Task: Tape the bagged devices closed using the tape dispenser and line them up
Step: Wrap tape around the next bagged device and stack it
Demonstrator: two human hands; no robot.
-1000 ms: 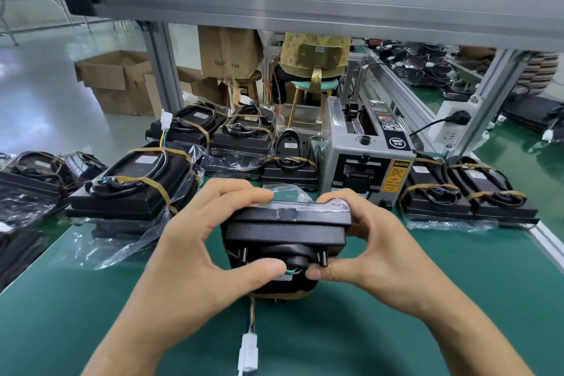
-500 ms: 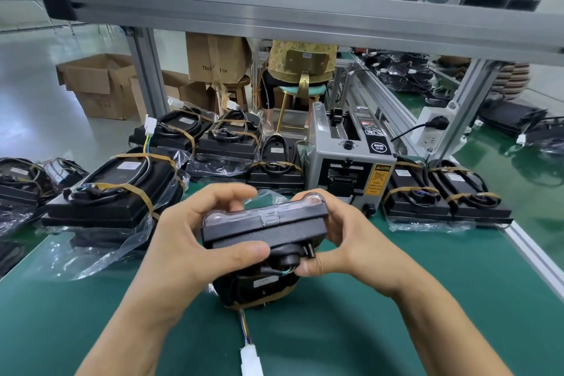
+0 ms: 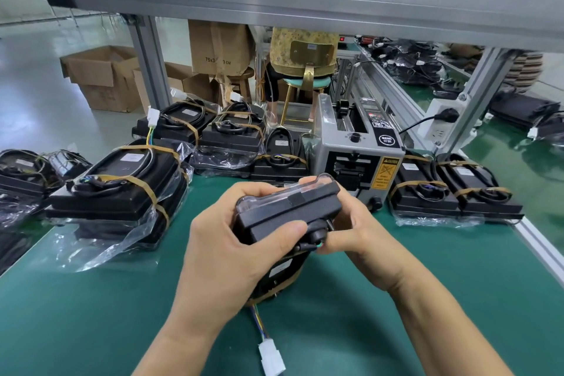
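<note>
Head view: device [image 3: 288,214] now tilted and lifted toward dispenser [image 3: 355,156], above mat [image 3: 91,314]. Left hand [image 3: 232,256] and right hand [image 3: 357,235] both grasp it; taping likely next.

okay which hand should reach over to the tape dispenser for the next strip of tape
Probably the right hand: the tape dispenser stands just beyond it, on its side. The left hand grips the device more fully and can hold it.
</note>
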